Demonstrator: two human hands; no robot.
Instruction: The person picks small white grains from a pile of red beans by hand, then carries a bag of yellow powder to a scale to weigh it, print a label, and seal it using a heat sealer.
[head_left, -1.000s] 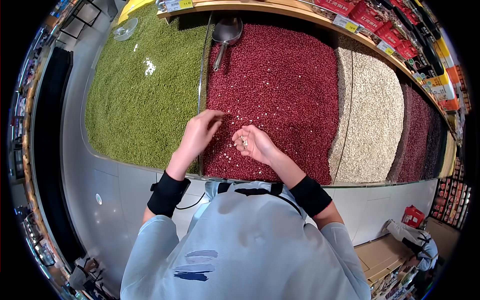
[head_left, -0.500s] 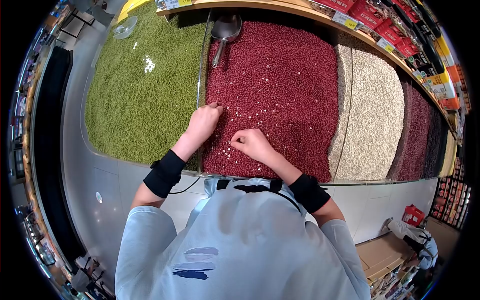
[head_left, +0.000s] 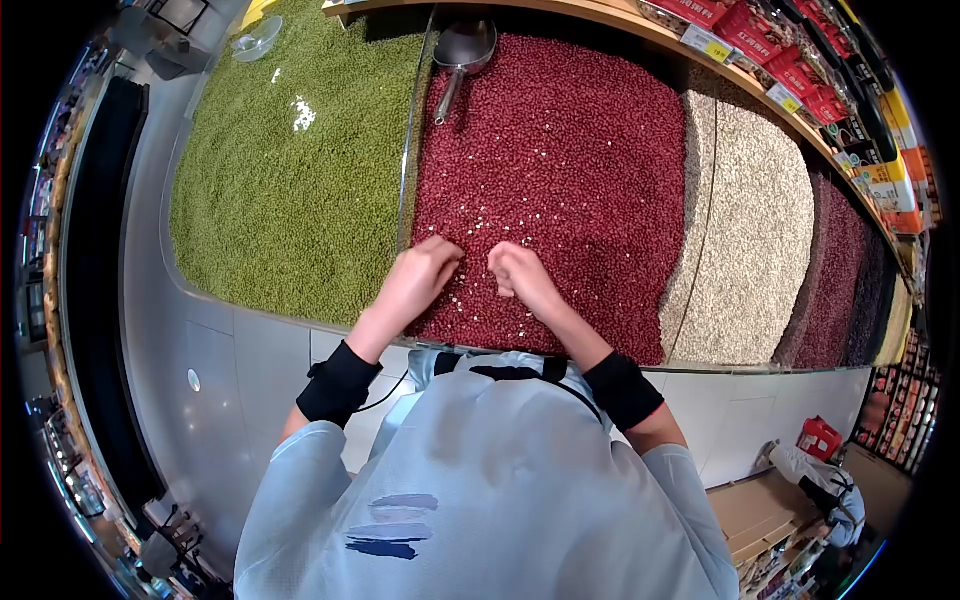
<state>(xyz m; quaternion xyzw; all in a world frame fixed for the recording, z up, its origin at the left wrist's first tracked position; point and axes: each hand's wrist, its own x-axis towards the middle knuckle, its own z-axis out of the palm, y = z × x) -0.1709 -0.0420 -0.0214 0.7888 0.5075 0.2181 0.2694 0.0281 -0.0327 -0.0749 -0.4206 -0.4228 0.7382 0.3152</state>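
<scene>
Both hands are over a bin of small dark-red beans (head_left: 580, 160) dotted with white bits (head_left: 480, 225). My left hand (head_left: 422, 278) is near the bin's left side, its fingers curled and pressed together at the beans' surface. Whatever those fingers may hold is too small or hidden to see. A short gap to the right, my right hand (head_left: 524, 278) has its fingers bent in a pinch, and I cannot make out what is in it. A metal scoop (head_left: 465, 50) rests on the beans at the far left corner, its handle towards me.
A clear divider (head_left: 410, 150) separates the red beans from green beans (head_left: 300, 190) on the left, where a clear scoop (head_left: 258, 40) lies. Pale grains (head_left: 755, 210) fill the bin to the right. A shelf of packets (head_left: 750, 35) overhangs the back. Another person (head_left: 835, 495) is at lower right.
My left hand has drawn back towards me and slightly right. My right hand has moved a little right and up, its fingers curling further. The view has shifted slightly.
</scene>
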